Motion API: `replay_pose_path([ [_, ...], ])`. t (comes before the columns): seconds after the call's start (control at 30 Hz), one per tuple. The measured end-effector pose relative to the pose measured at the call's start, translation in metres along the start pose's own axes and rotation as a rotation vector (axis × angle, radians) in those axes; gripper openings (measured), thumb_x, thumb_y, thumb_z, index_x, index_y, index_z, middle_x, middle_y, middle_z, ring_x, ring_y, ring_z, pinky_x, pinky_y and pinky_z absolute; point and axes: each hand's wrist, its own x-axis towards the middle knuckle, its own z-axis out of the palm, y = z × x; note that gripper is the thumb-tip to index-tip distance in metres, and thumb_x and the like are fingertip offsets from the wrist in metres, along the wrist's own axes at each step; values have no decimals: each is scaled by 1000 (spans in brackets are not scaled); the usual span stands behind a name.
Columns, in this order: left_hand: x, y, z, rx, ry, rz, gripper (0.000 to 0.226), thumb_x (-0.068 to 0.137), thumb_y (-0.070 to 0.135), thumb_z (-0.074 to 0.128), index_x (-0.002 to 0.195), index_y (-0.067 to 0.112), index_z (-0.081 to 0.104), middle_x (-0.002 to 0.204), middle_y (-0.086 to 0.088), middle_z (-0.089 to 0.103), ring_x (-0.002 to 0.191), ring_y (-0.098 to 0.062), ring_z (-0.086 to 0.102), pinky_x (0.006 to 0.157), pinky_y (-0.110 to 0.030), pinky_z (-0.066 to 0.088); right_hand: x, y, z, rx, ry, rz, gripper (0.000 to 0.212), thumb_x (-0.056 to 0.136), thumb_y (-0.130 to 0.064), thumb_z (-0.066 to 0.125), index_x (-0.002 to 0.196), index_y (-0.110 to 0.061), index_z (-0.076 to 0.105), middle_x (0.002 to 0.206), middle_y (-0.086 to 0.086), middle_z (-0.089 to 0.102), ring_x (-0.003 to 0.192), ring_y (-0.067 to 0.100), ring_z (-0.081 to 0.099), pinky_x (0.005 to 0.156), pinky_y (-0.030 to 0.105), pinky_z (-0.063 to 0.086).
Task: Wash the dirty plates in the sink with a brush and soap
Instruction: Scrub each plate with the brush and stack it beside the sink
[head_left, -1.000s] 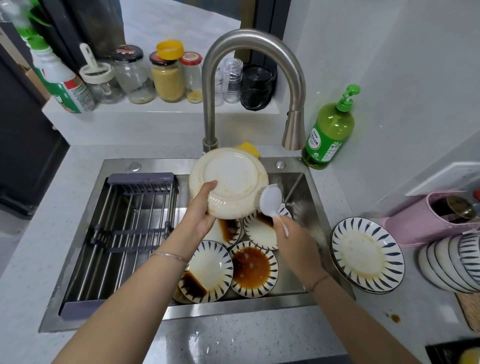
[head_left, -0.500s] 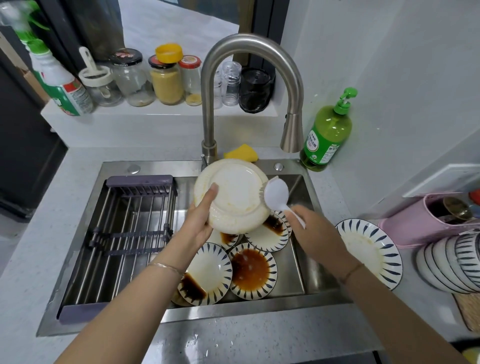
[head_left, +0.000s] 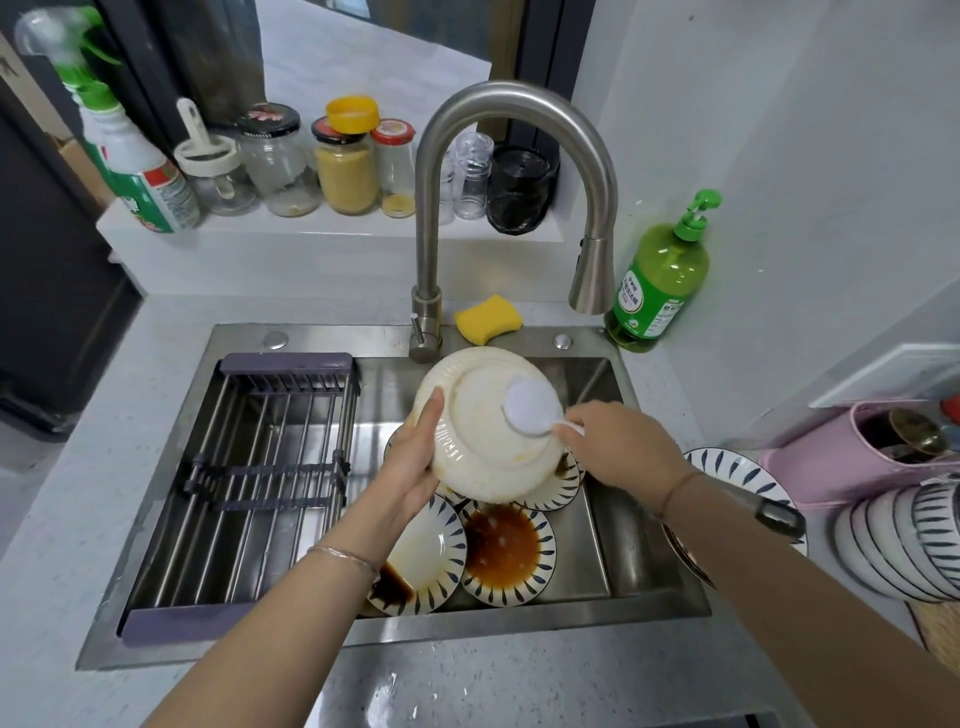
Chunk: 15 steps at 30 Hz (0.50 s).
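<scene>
Frame centre, over sink (head_left: 592, 540): left hand (head_left: 415, 467) grip clamped on cream plate (head_left: 483, 452) rim. Right hand (head_left: 618, 447) grip closed round brush (head_left: 530, 405) handle, head on plate. Advise small firm circles, plate held steady; soiled plates (head_left: 501, 551) wait below.

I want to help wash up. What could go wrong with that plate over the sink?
The left hand grips the white plate by one edge, above the dirty plates in the sink. If the brush in the right hand pushes hard, it might slip and chip them. The right arm could also bump the striped plate on the counter.
</scene>
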Motion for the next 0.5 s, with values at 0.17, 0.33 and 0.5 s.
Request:
replay_pose_path([
  [0.17,0,-2,4,18,-23,-18,53,91,44,58,135,15,53,122,-12,68,114,-27,64,100,-48,49,-9,-25,11,86,6,-104,37,101,-42,35,113,-20,62,106,1,65,97,20,60,79,31,48],
  [0.33,-3,-4,9,-35,-27,-36,45,97,39,52,135,15,53,123,-9,67,115,-25,63,96,-43,52,10,-6,0,-17,98,35,37,101,-40,34,112,-18,61,113,7,65,104,28,58,82,34,44],
  [0.5,1,1,4,-13,8,-14,50,94,41,55,136,14,52,122,-11,68,114,-26,64,99,-46,50,-14,-24,9,-23,-29,-95,36,103,-35,32,108,-15,61,103,5,64,96,24,60,74,31,45],
])
